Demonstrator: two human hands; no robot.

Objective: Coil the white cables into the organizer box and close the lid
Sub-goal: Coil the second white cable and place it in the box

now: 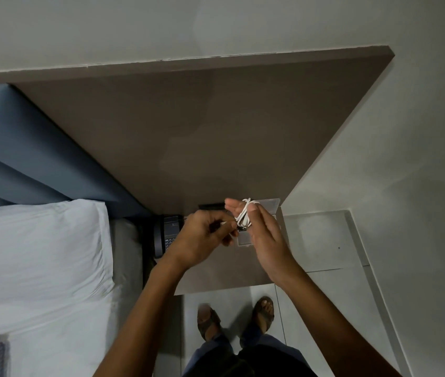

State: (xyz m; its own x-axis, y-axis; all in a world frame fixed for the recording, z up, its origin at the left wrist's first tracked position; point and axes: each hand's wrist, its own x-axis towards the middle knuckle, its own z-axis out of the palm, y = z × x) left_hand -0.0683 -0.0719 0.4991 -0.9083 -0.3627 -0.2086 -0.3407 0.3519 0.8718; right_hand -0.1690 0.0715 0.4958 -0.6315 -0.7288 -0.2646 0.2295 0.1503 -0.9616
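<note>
A white cable [245, 213] is wound in loops around the outstretched fingers of my right hand [263, 235]. My left hand [202, 238] pinches the cable's free end just left of the coil. Under both hands, on the brown bedside table [215, 276], lies the clear plastic organizer box [243, 239] with its lid [269, 205] swung open toward the wall. My hands hide most of the box, so I cannot see inside it.
A dark telephone [165, 235] sits at the table's left end, beside the bed with its white pillow [36, 257]. A tall brown headboard panel [188, 131] rises behind the table. My sandalled feet [236, 317] stand on pale floor tiles.
</note>
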